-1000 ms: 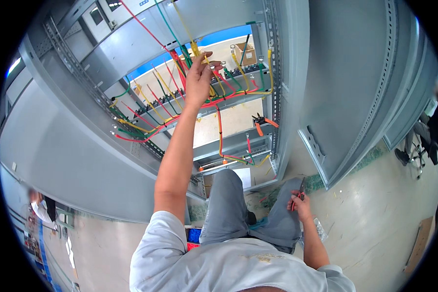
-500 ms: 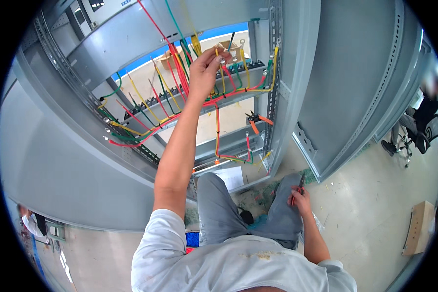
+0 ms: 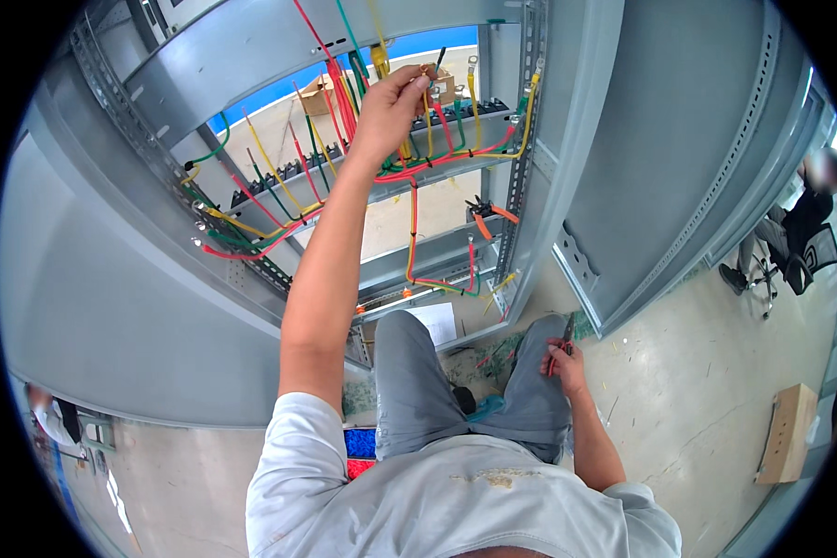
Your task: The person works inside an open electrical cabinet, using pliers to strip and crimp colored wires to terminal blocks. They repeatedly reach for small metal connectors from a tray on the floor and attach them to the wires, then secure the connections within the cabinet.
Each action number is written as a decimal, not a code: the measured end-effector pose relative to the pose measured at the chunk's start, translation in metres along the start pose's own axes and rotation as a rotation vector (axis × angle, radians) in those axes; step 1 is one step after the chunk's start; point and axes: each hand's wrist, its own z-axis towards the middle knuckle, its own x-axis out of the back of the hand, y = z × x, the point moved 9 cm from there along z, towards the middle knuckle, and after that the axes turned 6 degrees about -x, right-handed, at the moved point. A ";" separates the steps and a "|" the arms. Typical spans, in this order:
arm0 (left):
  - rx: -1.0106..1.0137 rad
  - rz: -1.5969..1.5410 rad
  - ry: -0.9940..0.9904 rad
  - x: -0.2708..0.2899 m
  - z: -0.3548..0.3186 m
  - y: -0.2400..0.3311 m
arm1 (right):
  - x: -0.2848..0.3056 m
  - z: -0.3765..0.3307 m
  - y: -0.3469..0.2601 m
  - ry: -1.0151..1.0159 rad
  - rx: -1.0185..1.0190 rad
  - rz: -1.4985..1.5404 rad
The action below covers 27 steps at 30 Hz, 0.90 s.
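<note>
My left hand (image 3: pixel 395 102) reaches up into the grey metal cabinet, its thumb and fingers pinched on the upper end of a yellow wire (image 3: pixel 428 115). What sits at that tip is partly hidden by the fingers. Beside it, red, green and yellow wires with metal ring lugs stand up from a tied wire bundle (image 3: pixel 418 170). Resting by my right thigh, my right hand (image 3: pixel 567 365) is closed round the red handles of a pair of pliers (image 3: pixel 568 335), jaws pointing away from me.
Orange-handled cutters (image 3: pixel 491 216) rest on a cabinet crossbar at the right. A white paper sheet (image 3: pixel 435 322) lies low inside the frame. An open cabinet door (image 3: pixel 665 158) stands to the right. A wooden box (image 3: pixel 787 434) and a seated person (image 3: pixel 804 219) are farther right.
The view has shifted slightly. My left hand keeps its pinch at the wire's end, and my right hand still holds the pliers by my thigh.
</note>
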 end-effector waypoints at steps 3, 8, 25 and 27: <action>-0.038 0.091 0.040 -0.007 0.007 0.004 | 0.002 0.000 -0.001 -0.009 -0.005 0.006; -0.055 0.349 0.137 0.003 -0.011 0.017 | 0.000 -0.005 -0.007 -0.067 0.015 0.010; -0.139 -0.057 0.474 0.042 -0.060 0.012 | -0.094 -0.057 -0.134 -0.022 0.411 -1.090; -0.143 -0.175 0.371 0.036 -0.057 0.009 | -0.144 -0.084 -0.200 0.004 0.681 -1.099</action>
